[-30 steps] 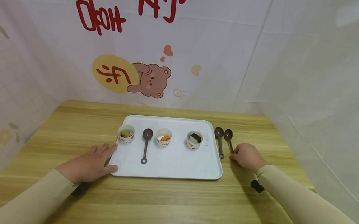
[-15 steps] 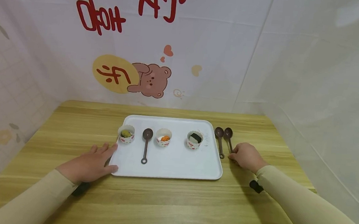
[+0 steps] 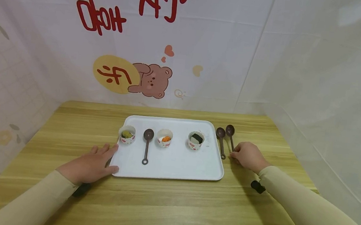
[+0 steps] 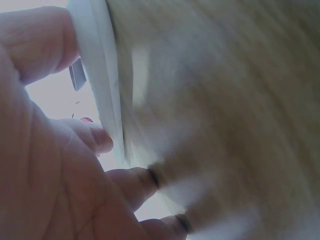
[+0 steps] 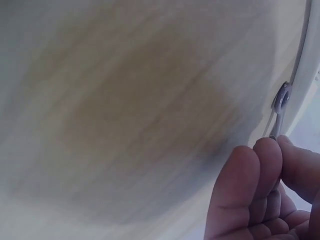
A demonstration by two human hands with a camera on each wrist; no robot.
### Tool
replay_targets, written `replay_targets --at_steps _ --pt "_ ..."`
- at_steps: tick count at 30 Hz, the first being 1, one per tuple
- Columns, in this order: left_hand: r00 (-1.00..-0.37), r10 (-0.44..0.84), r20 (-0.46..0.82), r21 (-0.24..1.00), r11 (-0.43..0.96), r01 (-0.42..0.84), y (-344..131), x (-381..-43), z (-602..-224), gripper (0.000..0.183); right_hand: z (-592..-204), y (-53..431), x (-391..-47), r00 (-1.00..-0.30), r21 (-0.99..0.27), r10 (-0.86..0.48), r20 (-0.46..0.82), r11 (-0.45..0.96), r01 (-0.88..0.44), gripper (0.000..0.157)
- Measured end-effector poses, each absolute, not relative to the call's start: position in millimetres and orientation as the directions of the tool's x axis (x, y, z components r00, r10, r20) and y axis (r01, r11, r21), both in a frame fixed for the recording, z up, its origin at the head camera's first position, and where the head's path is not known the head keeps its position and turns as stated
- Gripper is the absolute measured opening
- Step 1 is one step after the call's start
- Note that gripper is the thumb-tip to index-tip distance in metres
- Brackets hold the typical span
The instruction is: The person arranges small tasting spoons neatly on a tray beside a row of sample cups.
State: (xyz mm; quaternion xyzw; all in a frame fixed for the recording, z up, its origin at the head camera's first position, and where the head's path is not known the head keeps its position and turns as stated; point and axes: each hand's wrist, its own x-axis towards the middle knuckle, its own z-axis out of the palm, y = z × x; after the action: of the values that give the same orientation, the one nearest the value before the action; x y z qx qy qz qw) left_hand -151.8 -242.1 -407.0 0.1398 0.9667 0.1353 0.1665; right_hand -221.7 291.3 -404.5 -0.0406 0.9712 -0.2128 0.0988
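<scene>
At the right of the table my right hand (image 3: 248,157) pinches the handle of a brown spoon (image 3: 230,130) between thumb and fingertips. A second brown spoon (image 3: 221,133) lies just left of it, alongside the tray. My left hand (image 3: 92,163) rests at the left edge of the white tray (image 3: 175,166), fingers spread, thumb and index touching its rim (image 4: 95,55). On the tray lie a third brown spoon (image 3: 146,146) and three patterned paper cups: one with green food (image 3: 127,140), one with orange food (image 3: 164,143), one with a white-and-black piece (image 3: 195,145).
The wood-grain table (image 3: 171,209) holds all of this. A white printed cloth (image 3: 200,38) stands behind it and along both sides. Dark wrist straps (image 3: 257,187) show under the sleeves.
The pinched spoon has shifted slightly away from me, its bowl now a little farther back than the neighbouring spoon's. The left hand and tray have stayed put.
</scene>
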Motion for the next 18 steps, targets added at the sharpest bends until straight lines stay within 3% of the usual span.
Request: replay_targets --at_steps 18 --pt "-0.905 0.311 -0.291 0.313 0.925 0.217 -241.7 -150.8 -405.9 0.091 -400.2 285.9 -223.7 -0.982 -0.438 -0.137 -0.129 0.896 -0.068 0.023"
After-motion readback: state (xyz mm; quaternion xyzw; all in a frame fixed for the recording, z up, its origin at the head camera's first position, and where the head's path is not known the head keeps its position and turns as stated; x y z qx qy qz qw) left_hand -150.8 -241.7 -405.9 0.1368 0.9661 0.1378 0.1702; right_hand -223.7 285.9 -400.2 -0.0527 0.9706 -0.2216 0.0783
